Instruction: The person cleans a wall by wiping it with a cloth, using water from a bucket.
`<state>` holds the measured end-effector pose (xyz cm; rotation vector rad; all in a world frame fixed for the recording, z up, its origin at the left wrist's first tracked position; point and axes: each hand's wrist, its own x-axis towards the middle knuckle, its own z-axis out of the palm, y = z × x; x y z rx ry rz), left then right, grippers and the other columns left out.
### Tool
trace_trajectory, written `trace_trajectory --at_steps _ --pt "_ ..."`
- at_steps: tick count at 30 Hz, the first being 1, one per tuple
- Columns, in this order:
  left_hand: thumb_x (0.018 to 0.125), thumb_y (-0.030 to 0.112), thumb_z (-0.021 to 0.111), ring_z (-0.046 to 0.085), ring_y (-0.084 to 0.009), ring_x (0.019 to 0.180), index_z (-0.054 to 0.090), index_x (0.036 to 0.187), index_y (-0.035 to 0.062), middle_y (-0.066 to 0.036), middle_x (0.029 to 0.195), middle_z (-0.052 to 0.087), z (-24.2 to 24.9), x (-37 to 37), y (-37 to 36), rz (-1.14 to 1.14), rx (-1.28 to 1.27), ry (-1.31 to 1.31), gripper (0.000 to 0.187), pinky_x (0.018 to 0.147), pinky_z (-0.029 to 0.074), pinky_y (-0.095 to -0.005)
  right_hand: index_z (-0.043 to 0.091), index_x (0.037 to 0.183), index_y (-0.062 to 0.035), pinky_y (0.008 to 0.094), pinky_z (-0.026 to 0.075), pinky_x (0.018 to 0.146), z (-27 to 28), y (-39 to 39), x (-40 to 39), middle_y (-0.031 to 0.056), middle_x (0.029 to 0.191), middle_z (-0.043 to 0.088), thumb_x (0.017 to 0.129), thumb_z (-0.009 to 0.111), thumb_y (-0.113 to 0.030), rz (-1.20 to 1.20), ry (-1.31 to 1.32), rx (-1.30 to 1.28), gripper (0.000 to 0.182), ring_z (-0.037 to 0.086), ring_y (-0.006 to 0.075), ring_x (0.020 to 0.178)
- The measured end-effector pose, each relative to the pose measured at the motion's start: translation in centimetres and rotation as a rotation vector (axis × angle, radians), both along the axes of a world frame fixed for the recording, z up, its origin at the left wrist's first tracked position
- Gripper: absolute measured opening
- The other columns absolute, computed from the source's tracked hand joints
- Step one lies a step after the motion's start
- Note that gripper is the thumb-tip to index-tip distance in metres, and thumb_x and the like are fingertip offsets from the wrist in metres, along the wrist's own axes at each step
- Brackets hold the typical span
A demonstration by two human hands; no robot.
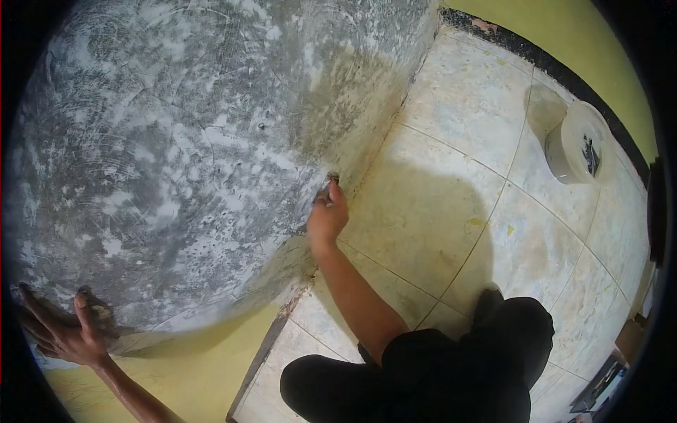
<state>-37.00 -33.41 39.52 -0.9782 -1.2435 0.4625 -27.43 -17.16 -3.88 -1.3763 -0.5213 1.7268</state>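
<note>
A grey plastered wall (pixel 176 141), mottled with white patches and scratch marks, fills the left and upper middle of the head view. My right hand (pixel 328 215) is against its lower edge, close to where it meets the floor. The fingers there are closed in a pinch, and a small dark bit shows at their tips, too hidden to name. At the far lower left, my left hand (pixel 63 337) rests on the wall with thumb and fingers spread, holding nothing visible.
Pale floor tiles (pixel 423 211) with greenish-yellow flecks lie to the right. A translucent white bucket (pixel 564 144) with dark tools inside stands near the yellow wall (pixel 606 42) and its black skirting (pixel 564 63). My dark-clothed knees (pixel 522 324) are at the bottom. Dark items (pixel 599 384) lie lower right.
</note>
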Motion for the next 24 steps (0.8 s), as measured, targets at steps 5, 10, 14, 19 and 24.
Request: trace_trajectory --at_steps 5,10,14,19,24 --pt "0.073 0.088 0.032 0.023 -0.0321 0.142 0.031 0.146 0.0385 -0.011 0.153 0.027 0.1 -0.2 -0.3 0.012 0.007 0.008 0.088 0.106 0.015 -0.0698 0.019 0.147 0.0034 0.0445 0.016 0.114 -0.2 -1.7 -3.9 0.0302 0.152 0.01 0.099 0.04 -0.044 -0.17 0.138 0.171 0.07 0.006 0.0395 0.144" --pt "0.072 0.089 0.032 0.023 -0.0326 0.142 0.03 0.146 0.0377 -0.012 0.153 0.027 -0.4 0.6 0.6 0.0 -0.011 -0.016 0.09 0.106 0.015 -0.0693 0.002 0.148 0.0043 0.047 0.004 0.115 -5.3 1.9 -3.7 0.0304 0.153 -0.002 0.094 0.042 -0.057 -0.015 -0.234 0.659 0.091 -0.006 0.0395 0.144" --pt "0.069 0.092 0.027 0.027 -0.0371 0.139 0.028 0.148 0.0345 -0.016 0.151 0.03 0.4 -0.6 -1.0 0.064 -0.014 0.044 0.098 0.106 0.02 -0.0665 0.001 0.147 0.0075 0.0547 0.001 0.114 -6.0 1.1 -3.0 0.0309 0.153 -0.003 0.091 0.046 -0.059 0.082 -0.042 0.545 0.099 -0.004 0.0456 0.142" --pt "0.075 0.087 0.029 0.036 -0.0336 0.133 0.03 0.147 0.0332 -0.014 0.146 0.039 0.7 -1.7 -1.8 0.074 -0.014 0.014 0.09 0.105 0.025 -0.0574 0.0 0.149 0.0019 0.0556 0.003 0.114 -4.0 -6.5 -1.9 0.0271 0.154 -0.005 0.085 0.048 -0.067 0.149 -0.014 0.892 0.106 -0.007 0.0466 0.142" --pt "0.077 0.085 0.031 0.037 -0.0337 0.133 0.031 0.148 0.0242 -0.014 0.144 0.041 1.0 -2.4 -2.9 0.064 -0.049 0.041 0.094 0.106 0.026 -0.055 -0.002 0.149 0.0015 0.0543 0.001 0.114 -4.4 3.3 -2.2 0.0266 0.155 -0.006 0.084 0.047 -0.071 0.094 -0.011 0.563 0.109 -0.006 0.044 0.143"
